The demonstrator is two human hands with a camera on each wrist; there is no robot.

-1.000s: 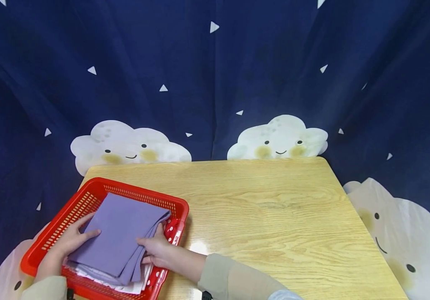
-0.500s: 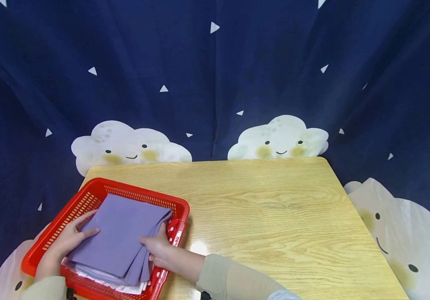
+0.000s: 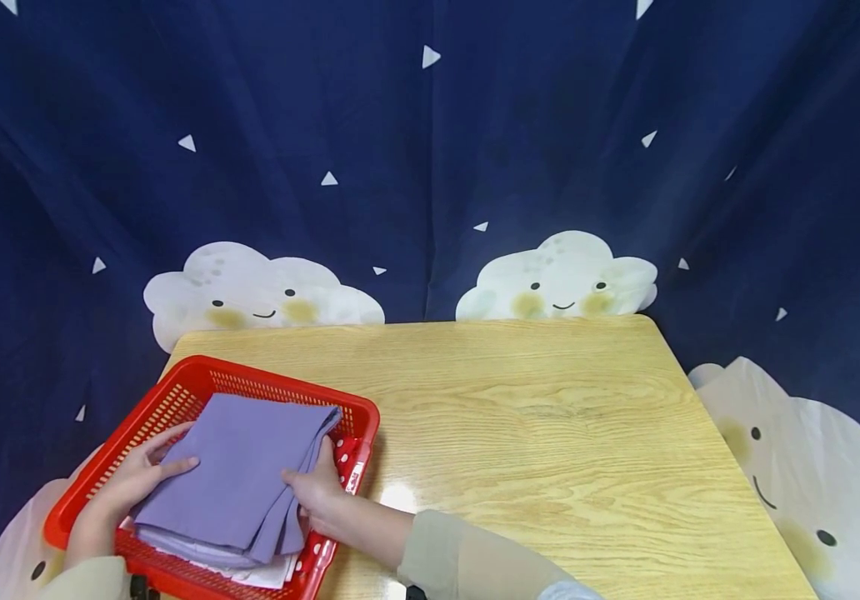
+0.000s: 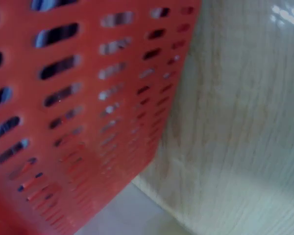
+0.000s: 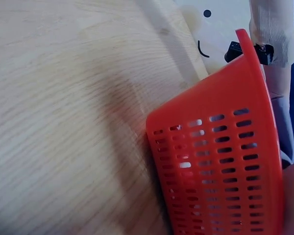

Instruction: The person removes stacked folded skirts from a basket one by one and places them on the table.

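Note:
In the head view a stack of folded purple cloth lies inside a red plastic basket. My left hand grips the stack's left edge, thumb on top and fingers along the side. At its right edge my right hand holds the fanned layers, thumb above and the other fingers mostly hidden. White cloth shows beneath the purple. A red cloth with white dots peeks out at the basket's right side. Both wrist views see mainly the slotted basket wall, not the grips.
The basket stands on the left part of a light wooden table. Behind the table hangs a dark blue curtain with white triangles and smiling clouds. A sleeve with a black wrist device appears beyond the basket in the right wrist view.
The purple cloth's upper right corner has lowered slightly and its far edge has come a little nearer. My right hand has shifted slightly right and up along the layers; my left hand has barely moved.

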